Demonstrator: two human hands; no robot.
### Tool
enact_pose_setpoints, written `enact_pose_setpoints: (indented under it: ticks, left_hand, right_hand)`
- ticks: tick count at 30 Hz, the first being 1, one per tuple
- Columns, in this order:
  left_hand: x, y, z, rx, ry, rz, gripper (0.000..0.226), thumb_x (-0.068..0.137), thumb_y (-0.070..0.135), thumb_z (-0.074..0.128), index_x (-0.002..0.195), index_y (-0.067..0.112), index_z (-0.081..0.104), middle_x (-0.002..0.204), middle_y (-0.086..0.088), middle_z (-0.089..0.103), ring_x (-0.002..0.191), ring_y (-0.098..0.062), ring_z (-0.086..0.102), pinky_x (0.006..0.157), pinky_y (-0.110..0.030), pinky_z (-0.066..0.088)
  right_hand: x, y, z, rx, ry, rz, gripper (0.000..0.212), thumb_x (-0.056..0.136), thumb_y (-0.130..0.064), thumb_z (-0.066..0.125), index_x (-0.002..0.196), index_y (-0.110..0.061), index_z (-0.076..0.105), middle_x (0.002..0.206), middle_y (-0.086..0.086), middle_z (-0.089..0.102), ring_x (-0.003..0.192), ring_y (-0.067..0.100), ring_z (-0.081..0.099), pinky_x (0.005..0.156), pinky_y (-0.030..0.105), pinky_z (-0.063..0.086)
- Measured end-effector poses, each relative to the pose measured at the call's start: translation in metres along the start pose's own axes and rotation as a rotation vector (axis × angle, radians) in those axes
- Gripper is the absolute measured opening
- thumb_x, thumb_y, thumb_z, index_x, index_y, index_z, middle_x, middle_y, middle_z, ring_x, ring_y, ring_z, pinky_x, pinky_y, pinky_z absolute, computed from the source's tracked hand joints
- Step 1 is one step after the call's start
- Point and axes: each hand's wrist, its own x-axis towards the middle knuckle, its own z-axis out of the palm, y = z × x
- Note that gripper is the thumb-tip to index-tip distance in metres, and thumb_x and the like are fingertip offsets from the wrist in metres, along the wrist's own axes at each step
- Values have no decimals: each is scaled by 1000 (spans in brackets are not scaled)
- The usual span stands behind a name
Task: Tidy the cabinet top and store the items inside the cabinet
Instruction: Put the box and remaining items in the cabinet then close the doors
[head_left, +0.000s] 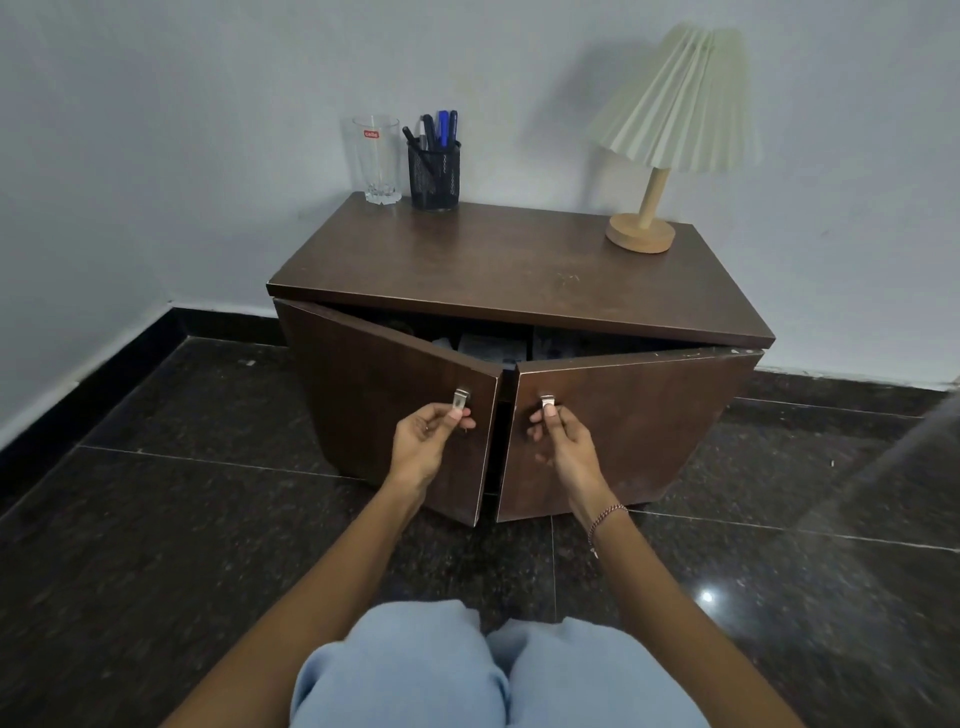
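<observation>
A low dark-brown wooden cabinet stands against the white wall. Both its doors are partly swung out. My left hand pinches the metal handle of the left door. My right hand pinches the metal handle of the right door. On the top stand a clear drinking glass at the back left, a black mesh pen holder with several pens beside it, and a wooden lamp with a pleated cream shade at the back right. Dim items show inside the gap between the doors.
The floor is dark polished stone tile with a black skirting along the wall. My knees in light-blue trousers are at the bottom of the view, close in front of the cabinet.
</observation>
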Motion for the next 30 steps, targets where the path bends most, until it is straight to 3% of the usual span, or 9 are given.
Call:
enact_pose_setpoints:
  ticks: [9,14,21,30]
  left_hand:
    - [25,-9,6,52,18,33,16,88,7,61,95,-6,67,75,0,70,72,0,66,79,-12,50]
    - [27,-8,10,43,19,44,10,89,5,60,91,0,67,76,-3,68,74,-3,65,84,-18,50]
    - [30,-7,14,64,24,74,14,90,3,58,95,-8,65,76,-6,66,70,0,64,83,-17,48]
    - [42,-8,19,76,14,99,9,89,8,60,87,3,67,76,-5,67,79,-12,63,87,-23,47]
  right_hand:
    - [17,8,4,34,22,-38,28,98,-37,43,79,-29,61,67,-13,57,68,-5,56,61,17,43]
    - [22,9,6,54,33,-55,28,98,-35,43,79,-27,62,67,-10,58,68,-2,57,61,18,45]
    - [29,10,9,119,37,-71,28,99,-30,43,80,-22,63,70,-4,58,69,4,57,63,19,50]
    - [43,12,10,119,17,-92,25,99,-29,44,83,-23,63,73,-6,58,72,1,56,65,19,51]
